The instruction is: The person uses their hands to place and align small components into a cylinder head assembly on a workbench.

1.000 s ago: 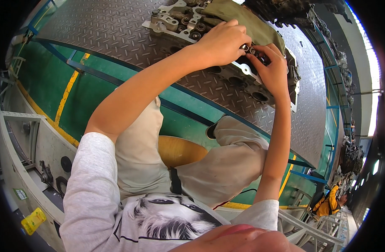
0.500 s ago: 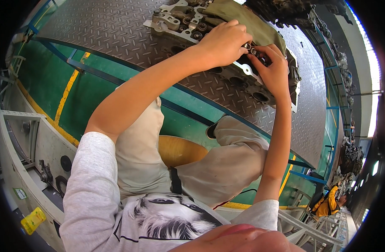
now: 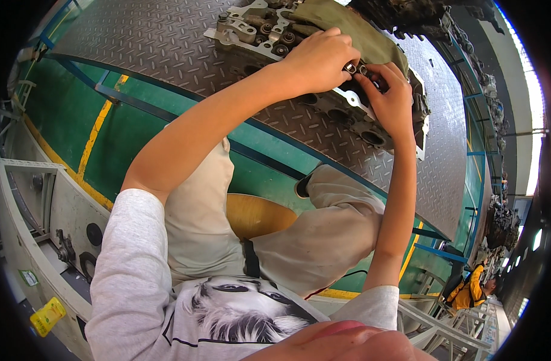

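Observation:
A metal engine cylinder head point(image 3: 242, 39) lies on the dark diamond-plate tabletop, its valve openings and springs showing at the left. My left hand point(image 3: 323, 60) reaches over its middle, fingers closed on a small shiny metal part point(image 3: 350, 68). Close beside it, my right hand point(image 3: 393, 96) has thumb and fingers pinched around another small metal part point(image 3: 363, 70). Both parts sit just above the head's top face, and the fingers partly hide them. An olive-green cloth point(image 3: 353, 27) drapes over the far side of the head.
The steel table point(image 3: 137, 48) has a blue frame. Dark engine assemblies point(image 3: 420, 18) stand beyond the cylinder head. A yellow-brown stool point(image 3: 257, 216) shows between my legs. A pale metal frame point(image 3: 23, 210) is at the left. A person in yellow point(image 3: 468, 289) is at the far right.
The two small metal parts have moved slightly apart and turned between my fingertips. Both arms have stayed nearly still.

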`<action>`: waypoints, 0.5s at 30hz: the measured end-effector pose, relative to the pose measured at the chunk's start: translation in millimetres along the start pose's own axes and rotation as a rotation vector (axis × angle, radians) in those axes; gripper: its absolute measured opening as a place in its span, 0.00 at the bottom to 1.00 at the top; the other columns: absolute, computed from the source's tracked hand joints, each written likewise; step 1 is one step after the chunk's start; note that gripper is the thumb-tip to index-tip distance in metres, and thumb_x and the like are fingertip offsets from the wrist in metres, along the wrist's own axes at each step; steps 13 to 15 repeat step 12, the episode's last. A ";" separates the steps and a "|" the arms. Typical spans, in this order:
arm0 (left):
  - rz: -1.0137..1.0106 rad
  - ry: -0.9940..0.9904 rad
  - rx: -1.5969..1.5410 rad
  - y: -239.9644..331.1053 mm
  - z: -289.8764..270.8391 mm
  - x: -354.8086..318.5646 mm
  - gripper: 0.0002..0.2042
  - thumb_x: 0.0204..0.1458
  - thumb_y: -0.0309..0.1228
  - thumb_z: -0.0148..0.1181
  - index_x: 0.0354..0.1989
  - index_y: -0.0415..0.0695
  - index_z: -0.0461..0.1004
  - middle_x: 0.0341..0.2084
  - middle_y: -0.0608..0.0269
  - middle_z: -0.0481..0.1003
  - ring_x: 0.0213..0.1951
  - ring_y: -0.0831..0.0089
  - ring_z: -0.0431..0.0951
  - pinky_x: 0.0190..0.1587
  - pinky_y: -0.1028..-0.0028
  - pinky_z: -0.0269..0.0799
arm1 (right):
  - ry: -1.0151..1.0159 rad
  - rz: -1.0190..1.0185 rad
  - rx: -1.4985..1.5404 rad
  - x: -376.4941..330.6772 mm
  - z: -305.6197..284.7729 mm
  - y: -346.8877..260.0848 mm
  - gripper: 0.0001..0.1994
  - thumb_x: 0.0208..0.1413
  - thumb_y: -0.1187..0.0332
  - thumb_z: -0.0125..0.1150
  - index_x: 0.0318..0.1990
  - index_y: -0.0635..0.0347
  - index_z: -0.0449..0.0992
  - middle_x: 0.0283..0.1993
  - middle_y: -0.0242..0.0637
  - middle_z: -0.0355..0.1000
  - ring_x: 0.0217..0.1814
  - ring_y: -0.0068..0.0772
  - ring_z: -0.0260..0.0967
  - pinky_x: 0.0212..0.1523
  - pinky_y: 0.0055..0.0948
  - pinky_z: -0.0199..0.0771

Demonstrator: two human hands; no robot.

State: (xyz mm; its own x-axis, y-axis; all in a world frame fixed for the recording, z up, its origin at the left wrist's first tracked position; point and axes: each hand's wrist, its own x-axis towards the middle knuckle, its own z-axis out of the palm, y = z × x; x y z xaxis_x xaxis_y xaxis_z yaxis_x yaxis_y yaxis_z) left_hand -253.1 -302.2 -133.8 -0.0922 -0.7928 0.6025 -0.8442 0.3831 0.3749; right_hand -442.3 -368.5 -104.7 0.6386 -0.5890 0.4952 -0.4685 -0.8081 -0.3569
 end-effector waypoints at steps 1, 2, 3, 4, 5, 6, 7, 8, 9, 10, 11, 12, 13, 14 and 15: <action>0.002 -0.002 0.000 -0.3 0.3 -0.2 0.11 0.49 0.33 0.68 0.40 0.45 0.80 0.38 0.60 0.76 0.49 0.60 0.73 0.52 0.62 0.71 | 0.002 0.008 -0.002 0.2 0.2 0.0 0.12 0.50 0.68 0.73 0.39 0.63 0.82 0.31 0.38 0.72 0.32 0.34 0.72 0.34 0.31 0.71; 0.002 -0.002 0.000 -0.4 0.9 -0.8 0.11 0.49 0.33 0.68 0.40 0.45 0.80 0.38 0.60 0.76 0.49 0.60 0.73 0.52 0.62 0.71 | 0.002 0.008 -0.002 0.2 0.5 0.4 0.12 0.50 0.68 0.73 0.39 0.63 0.82 0.31 0.38 0.72 0.32 0.34 0.72 0.34 0.31 0.71; 0.001 0.019 0.004 0.3 1.6 -1.2 0.11 0.49 0.33 0.68 0.40 0.44 0.80 0.38 0.60 0.76 0.49 0.60 0.73 0.52 0.62 0.71 | 0.003 -0.001 0.007 -0.1 0.0 1.0 0.12 0.50 0.68 0.73 0.39 0.64 0.82 0.32 0.38 0.72 0.32 0.35 0.72 0.34 0.31 0.71; 0.001 0.040 0.008 0.8 2.1 -1.4 0.12 0.49 0.34 0.68 0.40 0.44 0.80 0.38 0.60 0.76 0.48 0.60 0.73 0.52 0.62 0.71 | 0.004 -0.010 0.016 -0.3 -0.3 1.0 0.11 0.50 0.69 0.73 0.39 0.64 0.82 0.32 0.38 0.72 0.32 0.35 0.72 0.34 0.31 0.72; 0.001 0.040 0.007 1.1 2.7 -1.1 0.12 0.49 0.34 0.68 0.40 0.44 0.80 0.38 0.60 0.76 0.48 0.60 0.73 0.52 0.62 0.71 | 0.004 -0.010 0.015 -0.6 -1.2 0.5 0.11 0.50 0.69 0.73 0.39 0.64 0.82 0.32 0.38 0.72 0.32 0.35 0.72 0.34 0.31 0.72; -0.002 0.061 0.025 1.4 2.7 -1.0 0.12 0.49 0.34 0.68 0.40 0.44 0.80 0.38 0.59 0.76 0.48 0.60 0.73 0.52 0.62 0.71 | -0.008 -0.019 0.019 -0.5 -2.1 -1.3 0.11 0.49 0.69 0.73 0.40 0.64 0.82 0.32 0.38 0.72 0.32 0.35 0.72 0.35 0.31 0.72; -0.004 0.082 0.044 1.5 2.7 -1.1 0.12 0.49 0.34 0.68 0.40 0.44 0.80 0.38 0.59 0.76 0.48 0.60 0.73 0.52 0.62 0.71 | -0.020 -0.029 0.023 -0.4 -2.4 -2.4 0.12 0.49 0.70 0.73 0.40 0.64 0.82 0.32 0.38 0.72 0.32 0.35 0.72 0.35 0.31 0.72; -0.005 0.082 0.044 1.5 2.5 -1.5 0.12 0.49 0.34 0.68 0.40 0.44 0.80 0.38 0.59 0.76 0.48 0.60 0.73 0.52 0.62 0.71 | -0.021 -0.029 0.024 -0.3 -2.2 -2.5 0.12 0.49 0.70 0.73 0.40 0.64 0.82 0.32 0.38 0.72 0.32 0.35 0.72 0.35 0.31 0.72; -0.018 0.075 0.044 2.5 1.9 -1.2 0.12 0.49 0.34 0.68 0.40 0.43 0.80 0.38 0.59 0.76 0.49 0.60 0.73 0.52 0.62 0.71 | -0.032 -0.029 0.017 -0.4 -2.5 -2.0 0.12 0.49 0.70 0.73 0.40 0.64 0.82 0.33 0.38 0.72 0.33 0.35 0.72 0.36 0.31 0.73; -0.032 0.069 0.044 3.6 1.1 -1.1 0.12 0.49 0.34 0.68 0.40 0.43 0.80 0.38 0.59 0.76 0.49 0.60 0.73 0.53 0.62 0.71 | -0.042 -0.028 0.011 -0.5 -2.8 -1.5 0.12 0.48 0.70 0.73 0.40 0.64 0.82 0.33 0.38 0.72 0.33 0.34 0.72 0.36 0.31 0.73; -0.041 0.059 0.037 4.5 0.5 -1.2 0.12 0.49 0.34 0.68 0.40 0.43 0.79 0.39 0.59 0.77 0.49 0.60 0.73 0.53 0.62 0.71 | -0.048 -0.024 0.006 -0.5 -3.1 -0.9 0.12 0.48 0.70 0.73 0.40 0.64 0.82 0.33 0.38 0.73 0.34 0.34 0.73 0.37 0.30 0.73; -0.050 0.048 0.032 4.5 0.2 -1.6 0.13 0.49 0.34 0.68 0.41 0.43 0.79 0.39 0.59 0.77 0.50 0.60 0.73 0.53 0.62 0.71 | -0.053 -0.020 0.002 -0.2 -3.0 -0.4 0.12 0.48 0.70 0.73 0.40 0.64 0.82 0.34 0.38 0.73 0.35 0.34 0.73 0.38 0.30 0.73; -0.050 0.048 0.032 4.5 0.2 -1.6 0.13 0.49 0.34 0.68 0.41 0.43 0.79 0.39 0.59 0.77 0.50 0.60 0.73 0.53 0.62 0.71 | -0.053 -0.020 0.002 -0.2 -3.0 -0.4 0.12 0.48 0.70 0.73 0.40 0.64 0.82 0.34 0.38 0.73 0.35 0.34 0.73 0.38 0.30 0.73; -0.050 0.048 0.032 4.5 0.2 -1.6 0.13 0.49 0.34 0.68 0.41 0.43 0.79 0.39 0.59 0.77 0.50 0.60 0.73 0.53 0.62 0.71 | -0.053 -0.020 0.002 -0.2 -3.0 -0.4 0.12 0.48 0.70 0.73 0.40 0.64 0.82 0.34 0.38 0.73 0.35 0.34 0.73 0.38 0.30 0.73; -0.050 0.048 0.032 4.5 0.2 -1.6 0.13 0.49 0.34 0.68 0.41 0.43 0.79 0.39 0.59 0.77 0.50 0.60 0.73 0.53 0.62 0.71 | -0.053 -0.020 0.002 -0.2 -3.0 -0.4 0.12 0.48 0.70 0.73 0.40 0.64 0.82 0.34 0.38 0.73 0.35 0.34 0.73 0.38 0.30 0.73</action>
